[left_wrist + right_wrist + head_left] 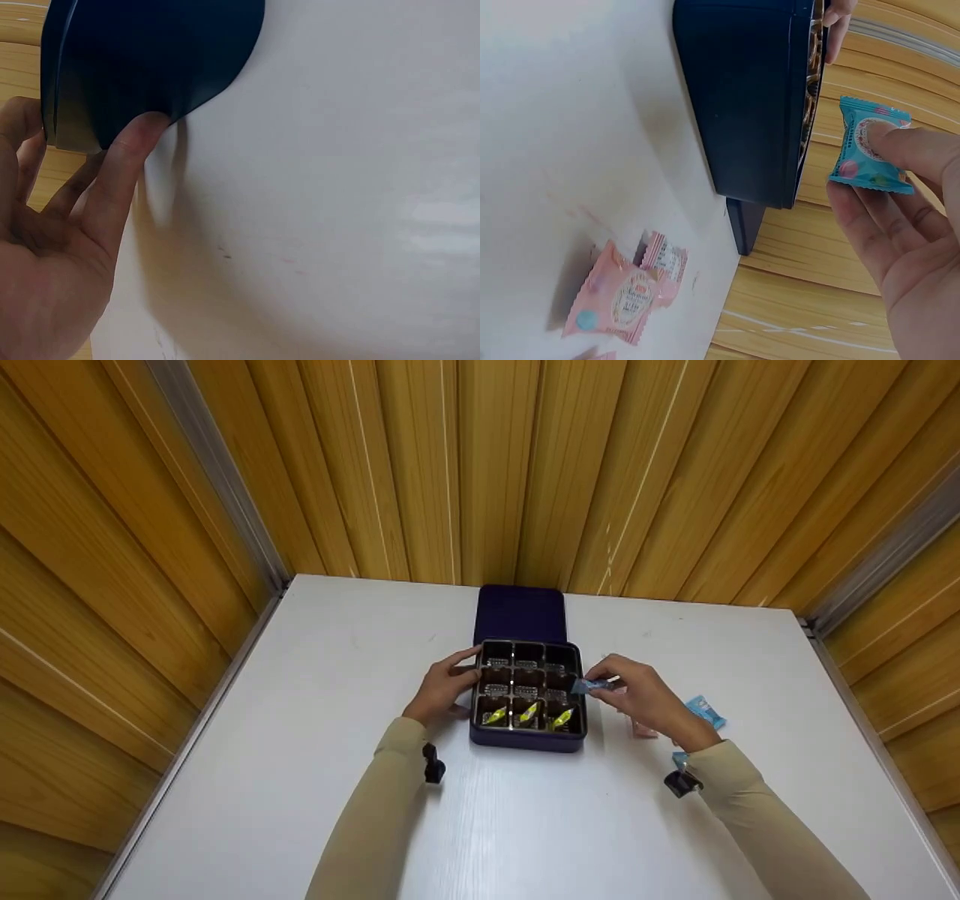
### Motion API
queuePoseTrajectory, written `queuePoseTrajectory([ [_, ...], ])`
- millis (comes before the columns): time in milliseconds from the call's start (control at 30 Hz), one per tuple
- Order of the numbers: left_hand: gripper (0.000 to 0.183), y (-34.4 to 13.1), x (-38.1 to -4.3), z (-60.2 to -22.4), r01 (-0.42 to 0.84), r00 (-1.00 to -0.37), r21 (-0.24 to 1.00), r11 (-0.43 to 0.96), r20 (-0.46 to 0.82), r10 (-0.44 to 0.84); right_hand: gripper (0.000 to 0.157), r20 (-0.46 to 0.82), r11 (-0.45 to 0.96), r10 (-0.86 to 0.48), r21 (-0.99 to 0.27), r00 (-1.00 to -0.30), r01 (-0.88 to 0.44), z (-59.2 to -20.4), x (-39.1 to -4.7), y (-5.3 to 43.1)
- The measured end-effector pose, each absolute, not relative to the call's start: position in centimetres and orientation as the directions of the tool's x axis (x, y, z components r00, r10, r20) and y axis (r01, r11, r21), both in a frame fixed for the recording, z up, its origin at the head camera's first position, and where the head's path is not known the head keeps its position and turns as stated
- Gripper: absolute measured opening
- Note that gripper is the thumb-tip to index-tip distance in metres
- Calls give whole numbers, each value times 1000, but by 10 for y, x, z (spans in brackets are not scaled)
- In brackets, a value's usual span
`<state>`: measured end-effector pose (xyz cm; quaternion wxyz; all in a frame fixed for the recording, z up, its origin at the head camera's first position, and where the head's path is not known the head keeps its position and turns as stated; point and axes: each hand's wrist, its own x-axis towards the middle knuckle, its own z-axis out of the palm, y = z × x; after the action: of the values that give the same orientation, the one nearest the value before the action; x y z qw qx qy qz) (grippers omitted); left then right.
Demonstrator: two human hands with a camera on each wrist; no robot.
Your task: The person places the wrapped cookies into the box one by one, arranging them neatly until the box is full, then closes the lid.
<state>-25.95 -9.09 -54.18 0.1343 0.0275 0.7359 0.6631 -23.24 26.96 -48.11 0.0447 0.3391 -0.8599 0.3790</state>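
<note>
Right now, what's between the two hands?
The dark blue box, yellow packets in its near row, and the blue packet the right hand pinches beside it. The left hand touches the box's opposite side. Head view shows this.

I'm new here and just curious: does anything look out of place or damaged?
Only small things: the table has faint reddish marks, which look odd on its pale surface. The yellow packets lean in the front row of the box, but I see nothing spilled or torn.

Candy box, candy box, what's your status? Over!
Right hand pinches blue candy near candy box. Left hand touches its left side. Three yellow candies in front row. Path looks clear.
</note>
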Motion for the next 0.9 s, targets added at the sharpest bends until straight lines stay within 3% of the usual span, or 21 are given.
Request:
queuePoseTrajectory([
  [367, 57, -90, -261, -544, -143, -964, 984, 105, -162, 211, 23, 287, 487, -485, -696, -826, -527, -484, -237, 255],
  [900, 57, -90, -260, -542, -144, -963, 985, 97, -162, 217, 20, 257, 470, -444, -749, -859, -467, -487, -244, 234],
])
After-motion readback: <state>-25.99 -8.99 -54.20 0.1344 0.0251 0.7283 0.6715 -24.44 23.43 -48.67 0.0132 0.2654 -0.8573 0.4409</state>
